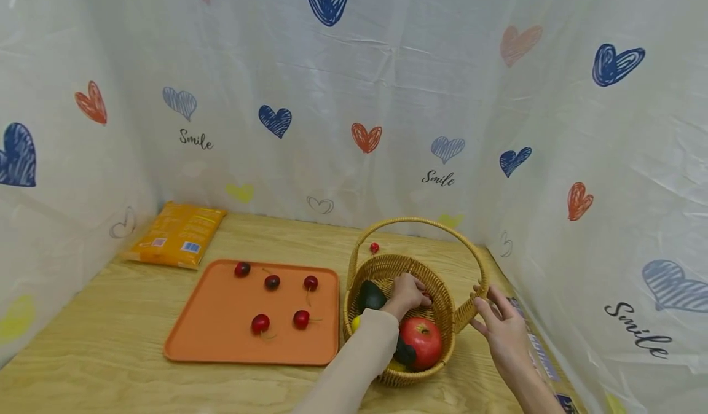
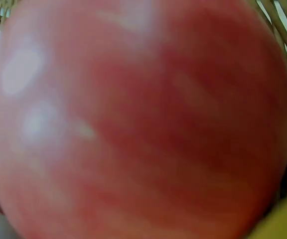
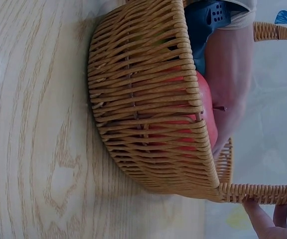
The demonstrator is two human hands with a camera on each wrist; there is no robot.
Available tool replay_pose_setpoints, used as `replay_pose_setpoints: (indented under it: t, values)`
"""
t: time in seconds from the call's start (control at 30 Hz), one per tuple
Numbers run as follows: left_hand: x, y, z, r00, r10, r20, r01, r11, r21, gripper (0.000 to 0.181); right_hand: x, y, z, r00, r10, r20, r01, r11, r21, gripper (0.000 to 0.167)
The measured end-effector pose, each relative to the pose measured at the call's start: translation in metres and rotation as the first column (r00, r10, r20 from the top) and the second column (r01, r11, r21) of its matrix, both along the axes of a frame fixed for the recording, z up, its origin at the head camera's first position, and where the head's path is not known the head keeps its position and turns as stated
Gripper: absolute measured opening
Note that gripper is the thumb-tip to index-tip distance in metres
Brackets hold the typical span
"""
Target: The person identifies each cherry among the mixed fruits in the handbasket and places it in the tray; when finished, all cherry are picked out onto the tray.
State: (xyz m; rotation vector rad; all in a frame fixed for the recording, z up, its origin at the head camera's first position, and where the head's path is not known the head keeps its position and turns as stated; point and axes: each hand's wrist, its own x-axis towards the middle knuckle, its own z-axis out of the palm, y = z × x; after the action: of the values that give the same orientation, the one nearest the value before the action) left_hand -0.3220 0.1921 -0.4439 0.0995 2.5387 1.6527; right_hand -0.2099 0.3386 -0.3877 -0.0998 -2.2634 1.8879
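A wicker basket (image 1: 399, 374) with a tall handle stands right of the middle of the table. My left hand (image 1: 408, 292) reaches down inside it, fingers curled at a small dark-red fruit, apparently a cherry (image 1: 426, 298), mostly hidden by the fingers. Near that wrist in the basket lie a red apple-like fruit (image 1: 423, 340), a dark green avocado-like fruit (image 1: 372, 295) and something yellow (image 1: 355, 323). The red fruit (image 2: 148, 119) fills the left wrist view. My right hand (image 1: 504, 328) pinches the lower right part of the basket handle (image 3: 263, 194) between thumb and fingers.
An orange tray (image 1: 216, 322) left of the basket bears several cherries (image 1: 260, 324). At the back left lies an orange packet (image 1: 179, 233). A small red fruit (image 1: 374, 247) sits behind the basket. White curtains with hearts (image 1: 367, 138) surround the table.
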Motion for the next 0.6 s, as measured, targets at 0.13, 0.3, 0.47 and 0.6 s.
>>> replay_pose_setpoints:
  t: [0.13,0.3,0.47,0.6]
  values:
    - [-0.001,-0.002,0.000,1.000,-0.005,-0.015,0.005,1.000,0.021,0.019,0.000,-0.001,0.001,1.000,0.001,0.009,-0.001,1.000,-0.001,0.067]
    - [-0.001,-0.008,0.005,0.999,-0.026,-0.033,0.028,0.999,0.046,0.017,-0.001,-0.004,0.003,0.999,-0.017,0.042,0.017,1.000,-0.005,0.069]
    - [0.002,-0.013,0.013,0.997,-0.064,-0.035,0.066,0.997,0.049,0.017,-0.001,-0.003,0.005,0.997,-0.028,0.072,0.027,1.000,0.015,0.069]
    - [0.009,-0.023,0.022,0.994,-0.108,-0.034,0.110,0.992,0.067,0.018,-0.001,-0.003,0.005,0.996,-0.022,0.086,0.021,1.000,0.018,0.071]
